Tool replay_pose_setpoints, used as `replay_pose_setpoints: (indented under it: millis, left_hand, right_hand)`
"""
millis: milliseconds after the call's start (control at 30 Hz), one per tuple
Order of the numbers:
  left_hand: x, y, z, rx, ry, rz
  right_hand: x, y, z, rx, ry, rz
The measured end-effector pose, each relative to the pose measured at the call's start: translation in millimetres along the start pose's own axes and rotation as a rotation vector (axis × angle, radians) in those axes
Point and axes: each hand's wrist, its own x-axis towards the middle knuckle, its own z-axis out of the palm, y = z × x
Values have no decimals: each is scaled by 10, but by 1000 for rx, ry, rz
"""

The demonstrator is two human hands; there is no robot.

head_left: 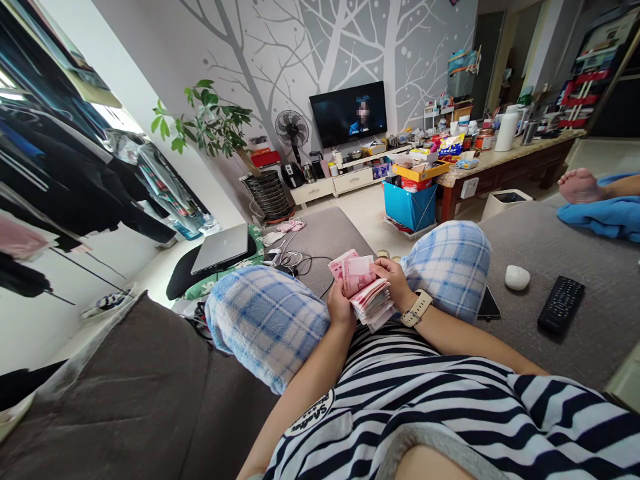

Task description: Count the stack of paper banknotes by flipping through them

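A thick folded stack of pink banknotes (pixel 371 301) is held over my lap. My left hand (pixel 342 308) is closed around its left side, the thumb pressed on the notes. At the upper right, my right hand (pixel 393 279) pinches the edge of a banknote (pixel 358 272) that stands up from the stack, its pale strip showing. A beige watch (pixel 417 309) is on my right wrist. Both forearms rest near my blue-and-white plaid trousers (pixel 270 320). The lower fingers of both hands are partly hidden behind the notes.
On the grey sofa to the right lie a white mouse (pixel 517 277), a black remote control (pixel 561 305) and a phone (pixel 489 305). A laptop (pixel 221 249) and cables (pixel 300 261) are on the left. Another person's foot (pixel 581 185) rests at far right.
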Motion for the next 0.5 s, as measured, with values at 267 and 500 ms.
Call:
replay_pose_setpoints:
  millis: [267, 500]
  left_hand:
    - [-16, 12, 12, 7, 29, 8]
    - [-69, 72, 16, 41, 9, 7]
  right_hand:
    - [0, 20, -1, 8, -8, 0]
    - [-20, -22, 8, 17, -16, -4]
